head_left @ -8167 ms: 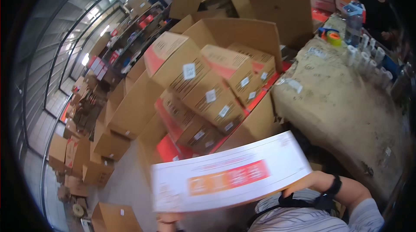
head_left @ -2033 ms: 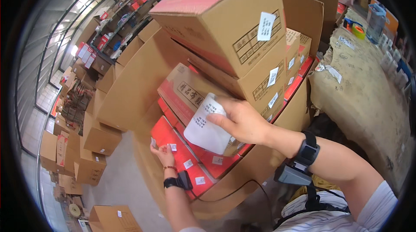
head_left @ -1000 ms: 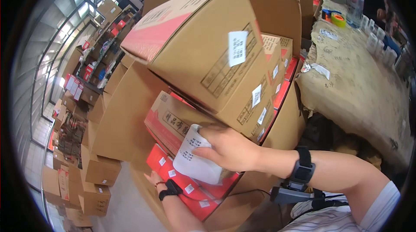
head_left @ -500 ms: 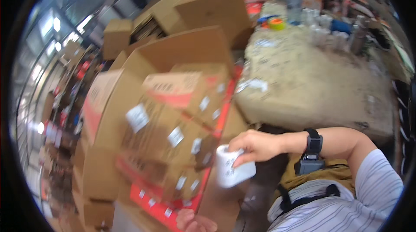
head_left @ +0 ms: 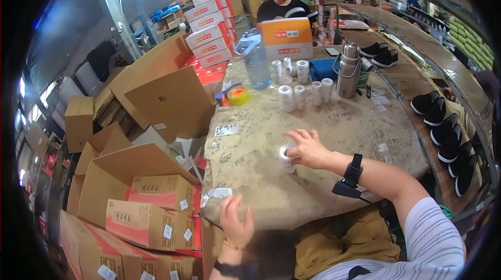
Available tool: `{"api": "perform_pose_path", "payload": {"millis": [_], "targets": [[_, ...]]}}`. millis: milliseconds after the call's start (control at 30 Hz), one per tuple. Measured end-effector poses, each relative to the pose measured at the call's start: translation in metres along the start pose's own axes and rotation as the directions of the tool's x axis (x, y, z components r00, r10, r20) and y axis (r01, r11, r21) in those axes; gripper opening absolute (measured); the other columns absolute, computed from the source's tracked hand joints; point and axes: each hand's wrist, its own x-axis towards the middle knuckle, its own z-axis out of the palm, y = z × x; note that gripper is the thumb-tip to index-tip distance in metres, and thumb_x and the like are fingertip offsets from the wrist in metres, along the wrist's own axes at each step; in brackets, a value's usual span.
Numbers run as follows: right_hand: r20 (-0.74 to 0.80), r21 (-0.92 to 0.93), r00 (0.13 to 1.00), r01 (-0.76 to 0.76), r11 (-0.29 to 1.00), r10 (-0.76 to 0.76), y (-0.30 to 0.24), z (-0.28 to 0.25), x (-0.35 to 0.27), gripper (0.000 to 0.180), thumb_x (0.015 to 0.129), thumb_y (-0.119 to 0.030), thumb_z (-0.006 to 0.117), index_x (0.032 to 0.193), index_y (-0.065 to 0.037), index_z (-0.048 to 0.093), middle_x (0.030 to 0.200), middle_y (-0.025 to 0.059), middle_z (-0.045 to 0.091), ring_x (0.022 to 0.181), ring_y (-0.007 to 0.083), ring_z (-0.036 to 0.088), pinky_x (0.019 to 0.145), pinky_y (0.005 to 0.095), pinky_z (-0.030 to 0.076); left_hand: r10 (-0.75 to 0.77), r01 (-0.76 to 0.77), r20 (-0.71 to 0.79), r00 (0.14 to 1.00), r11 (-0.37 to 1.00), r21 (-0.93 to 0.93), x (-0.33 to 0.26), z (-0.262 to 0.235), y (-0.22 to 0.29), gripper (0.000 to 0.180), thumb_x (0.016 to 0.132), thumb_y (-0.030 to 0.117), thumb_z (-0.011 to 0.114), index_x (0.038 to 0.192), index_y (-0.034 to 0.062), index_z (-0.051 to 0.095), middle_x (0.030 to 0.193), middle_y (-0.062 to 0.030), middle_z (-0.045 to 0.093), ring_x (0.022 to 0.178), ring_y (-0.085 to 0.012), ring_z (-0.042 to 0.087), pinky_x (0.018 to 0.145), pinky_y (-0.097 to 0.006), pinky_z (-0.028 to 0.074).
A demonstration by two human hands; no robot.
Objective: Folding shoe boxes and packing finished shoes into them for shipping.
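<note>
My right hand [head_left: 309, 150] is over the table, two digits at the rim of a small white label roll [head_left: 287, 166] that stands upright at the table's middle. One fingertip appears to sit at the roll's dark core, while other fingers are lifted and spread. To the left, my left hand [head_left: 237, 222] hangs just off the table's front corner, palm turned inward, fingers apart, holding nothing. Beneath the right hand is the table [head_left: 334, 191], covered in worn, written-on tan sheeting. Further back stand several more white label rolls [head_left: 286, 98].
A steel flask [head_left: 348, 71], a large water jug [head_left: 256, 63] and tape rolls [head_left: 239, 96] stand on the table's far part. Open cartons [head_left: 141, 160] crowd the left. Black shoes [head_left: 448, 141] line a rack at right. A person [head_left: 282, 6] sits beyond an orange-white box [head_left: 287, 37].
My right hand has carried the white roll from beside the cartons to the table. My left hand has risen further into view. The view has swung toward the table.
</note>
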Motion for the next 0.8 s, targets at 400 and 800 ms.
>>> {"api": "perform_pose_path", "payload": {"millis": [400,800], "targets": [[-0.247,-0.009,0.968,-0.048,0.999,0.044,0.061,0.039,0.106,0.011,0.074,-0.014,0.059,0.084,-0.012,0.060,0.101,0.0099,0.056,0.098,0.0287,0.053,0.081,0.0477,0.039,-0.418,0.255,0.128,0.899,0.740,0.623,0.030,0.099,-0.096,0.069,0.082,0.037,0.056,0.140,0.0095,0.031,0.136,-0.0201,0.037,0.129,-0.0356,0.032,0.104,-0.051,0.024],[-0.263,-0.242,0.931,-0.319,0.916,0.255,0.115,0.066,0.194,0.052,0.072,-0.018,0.069,0.119,-0.010,0.049,0.129,0.0076,0.048,0.125,0.0295,0.035,0.098,0.0440,0.023,-0.456,0.296,0.160,0.875,0.767,0.569,0.042,0.097,-0.093,0.060,0.085,0.043,0.051,0.136,0.0147,0.039,0.140,-0.0192,0.032,0.132,-0.0333,0.026,0.106,-0.049,0.020]]}}
